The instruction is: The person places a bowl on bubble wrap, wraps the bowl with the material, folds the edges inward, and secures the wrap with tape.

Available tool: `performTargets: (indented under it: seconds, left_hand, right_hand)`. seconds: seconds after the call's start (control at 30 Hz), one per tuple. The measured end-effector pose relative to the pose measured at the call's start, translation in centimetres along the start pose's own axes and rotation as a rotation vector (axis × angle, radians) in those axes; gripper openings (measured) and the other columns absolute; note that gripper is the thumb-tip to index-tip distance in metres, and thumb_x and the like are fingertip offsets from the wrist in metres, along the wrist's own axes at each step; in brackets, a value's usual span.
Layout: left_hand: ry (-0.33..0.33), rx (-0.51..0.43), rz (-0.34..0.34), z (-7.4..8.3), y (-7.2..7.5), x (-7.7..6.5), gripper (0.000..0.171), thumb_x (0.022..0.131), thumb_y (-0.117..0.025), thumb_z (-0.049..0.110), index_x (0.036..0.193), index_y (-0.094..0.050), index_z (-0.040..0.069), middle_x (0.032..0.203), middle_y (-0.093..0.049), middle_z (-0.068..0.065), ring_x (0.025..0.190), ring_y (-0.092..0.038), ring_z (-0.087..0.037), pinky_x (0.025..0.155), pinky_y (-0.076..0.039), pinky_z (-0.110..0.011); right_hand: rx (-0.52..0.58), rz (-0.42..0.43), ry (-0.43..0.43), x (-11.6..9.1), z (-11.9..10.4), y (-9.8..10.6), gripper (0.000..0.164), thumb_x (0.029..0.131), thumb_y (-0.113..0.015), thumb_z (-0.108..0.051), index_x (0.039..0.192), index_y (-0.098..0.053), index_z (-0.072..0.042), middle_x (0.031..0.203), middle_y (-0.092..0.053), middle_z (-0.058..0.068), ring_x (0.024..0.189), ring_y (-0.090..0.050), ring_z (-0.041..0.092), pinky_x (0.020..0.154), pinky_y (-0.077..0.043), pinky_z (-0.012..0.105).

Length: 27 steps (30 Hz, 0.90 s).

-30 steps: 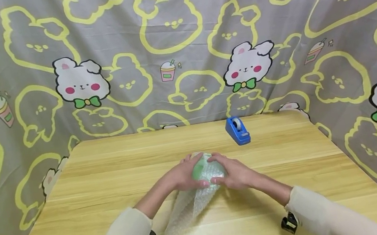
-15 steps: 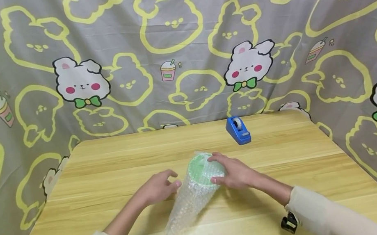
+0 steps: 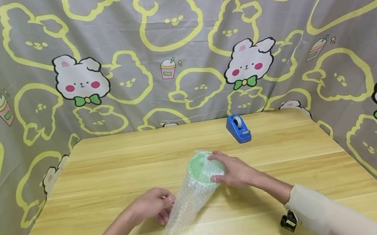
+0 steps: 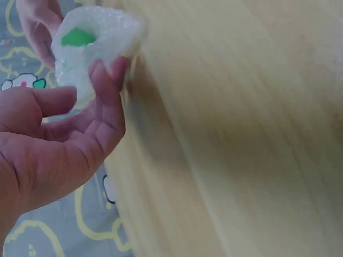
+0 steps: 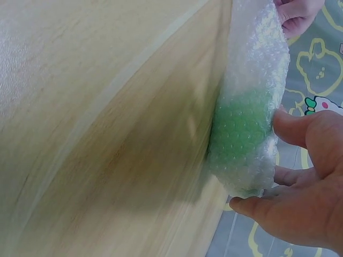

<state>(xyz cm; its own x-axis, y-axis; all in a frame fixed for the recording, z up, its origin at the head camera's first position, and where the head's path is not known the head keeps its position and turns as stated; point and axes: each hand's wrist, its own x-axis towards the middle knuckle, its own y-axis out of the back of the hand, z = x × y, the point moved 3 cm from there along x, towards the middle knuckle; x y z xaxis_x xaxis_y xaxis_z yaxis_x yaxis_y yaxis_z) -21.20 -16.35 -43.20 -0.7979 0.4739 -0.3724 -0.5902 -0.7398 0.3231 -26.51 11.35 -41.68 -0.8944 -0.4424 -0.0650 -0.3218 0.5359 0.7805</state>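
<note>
A green object with a round face, its kind hidden by the wrapping, is rolled in clear bubble wrap (image 3: 186, 203) near the middle of the table. The wrap's loose part tapers toward the front left. My right hand (image 3: 236, 171) grips the wrapped green object (image 5: 244, 126) from the right side, thumb and fingers spread around it. At the tapered part's left edge is my left hand (image 3: 152, 204). Its fingers (image 4: 110, 96) are loosely bent beside the bubble wrap, and a space shows between thumb and fingers in the left wrist view.
A blue tape dispenser (image 3: 238, 129) with a roll of clear tape stands toward the back right of the wooden table (image 3: 114, 163). A grey patterned curtain (image 3: 129, 31) hangs behind the table and along both sides.
My left hand has let go of the top of the wrapped object and moved left and down to the tapered part of the wrap. My right hand has kept its hold.
</note>
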Motion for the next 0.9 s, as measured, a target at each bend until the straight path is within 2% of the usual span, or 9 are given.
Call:
performTargets:
  seconds: [0.23, 0.33, 0.4, 0.47, 0.57, 0.63, 0.73, 0.83, 0.9]
  left_hand:
    - [-0.026, 0.015, 0.013, 0.5, -0.1, 0.3, 0.022, 0.099, -0.063, 0.021, 0.103, -0.065, -0.001, 0.082, -0.059, -0.004, 0.074, -0.055, -0.018, 0.068, -0.05, -0.033]
    - [-0.017, -0.008, 0.029, 0.9, -0.1, 0.5, 0.027, 0.097, -0.066, 0.018, 0.112, -0.059, -0.003, 0.086, -0.062, -0.007, 0.074, -0.056, -0.019, 0.067, -0.049, -0.033]
    - [-0.016, -0.023, 0.057, 1.4, -0.1, 0.6, 0.038, 0.096, -0.066, 0.014, 0.128, -0.054, -0.003, 0.088, -0.064, -0.008, 0.078, -0.06, -0.019, 0.07, -0.052, -0.033]
    - [-0.023, -0.035, 0.071, 1.9, 0.0, 0.8, 0.045, 0.097, -0.064, 0.01, 0.138, -0.049, 0.001, 0.078, -0.059, -0.005, 0.072, -0.055, -0.016, 0.067, -0.05, -0.031]
    - [-0.063, -0.056, 0.061, 2.8, 0.3, 1.2, 0.035, 0.1, -0.057, 0.008, 0.134, -0.055, 0.002, 0.077, -0.053, -0.001, 0.07, -0.051, -0.014, 0.065, -0.049, -0.03]
    - [-0.083, -0.08, 0.028, 3.5, 0.5, 1.4, 0.027, 0.102, -0.049, 0.007, 0.125, -0.061, -0.001, 0.081, -0.054, -0.003, 0.071, -0.052, -0.015, 0.066, -0.052, -0.031]
    - [-0.092, -0.108, -0.023, 4.5, 0.7, 1.6, 0.032, 0.099, -0.042, -0.001, 0.123, -0.063, -0.006, 0.101, -0.062, -0.01, 0.086, -0.063, -0.02, 0.083, -0.059, -0.038]
    - [-0.1, -0.049, -0.025, 5.4, 0.9, 1.7, 0.041, 0.089, -0.047, -0.01, 0.126, -0.063, -0.005, 0.104, -0.066, -0.013, 0.092, -0.066, -0.022, 0.088, -0.059, -0.039]
    - [-0.143, 0.051, 0.008, 6.0, 0.8, 1.8, 0.038, 0.086, -0.054, -0.011, 0.121, -0.067, -0.003, 0.103, -0.07, -0.013, 0.093, -0.067, -0.021, 0.085, -0.059, -0.037]
  right_hand:
    - [-0.001, -0.002, 0.002, 0.0, 0.0, 0.0, 0.066, 0.092, -0.076, -0.025, 0.15, -0.047, -0.01, 0.165, -0.028, 0.02, 0.149, -0.031, 0.043, 0.121, -0.026, 0.059]
    - [-0.001, -0.002, 0.002, 0.0, 0.0, 0.0, 0.066, 0.092, -0.076, -0.025, 0.149, -0.047, -0.009, 0.165, -0.028, 0.02, 0.149, -0.032, 0.043, 0.12, -0.027, 0.059]
    - [-0.003, -0.001, 0.004, 0.1, 0.0, 0.0, 0.066, 0.092, -0.076, -0.025, 0.15, -0.047, -0.009, 0.165, -0.028, 0.02, 0.148, -0.032, 0.044, 0.12, -0.027, 0.06]
    - [-0.001, -0.002, 0.001, 0.1, 0.0, 0.0, 0.067, 0.092, -0.076, -0.025, 0.15, -0.047, -0.009, 0.165, -0.027, 0.02, 0.148, -0.032, 0.044, 0.12, -0.027, 0.06]
    - [0.001, -0.002, -0.006, 0.0, -0.1, 0.0, 0.068, 0.092, -0.076, -0.024, 0.151, -0.046, -0.009, 0.166, -0.026, 0.019, 0.149, -0.032, 0.044, 0.12, -0.027, 0.059]
    - [0.0, 0.001, -0.009, 0.0, -0.1, 0.0, 0.068, 0.092, -0.076, -0.024, 0.15, -0.047, -0.008, 0.166, -0.027, 0.019, 0.149, -0.032, 0.044, 0.12, -0.027, 0.059]
    - [-0.007, 0.003, -0.008, 0.0, -0.1, 0.0, 0.067, 0.091, -0.077, -0.024, 0.15, -0.047, -0.008, 0.165, -0.028, 0.02, 0.148, -0.033, 0.044, 0.12, -0.027, 0.059]
    - [-0.009, 0.0, -0.005, 0.0, -0.2, 0.0, 0.067, 0.092, -0.077, -0.024, 0.15, -0.047, -0.007, 0.165, -0.028, 0.02, 0.148, -0.033, 0.045, 0.12, -0.028, 0.059]
    - [-0.008, -0.005, -0.01, 0.0, -0.2, 0.1, 0.067, 0.092, -0.076, -0.024, 0.15, -0.047, -0.007, 0.165, -0.028, 0.02, 0.148, -0.033, 0.045, 0.12, -0.028, 0.059]
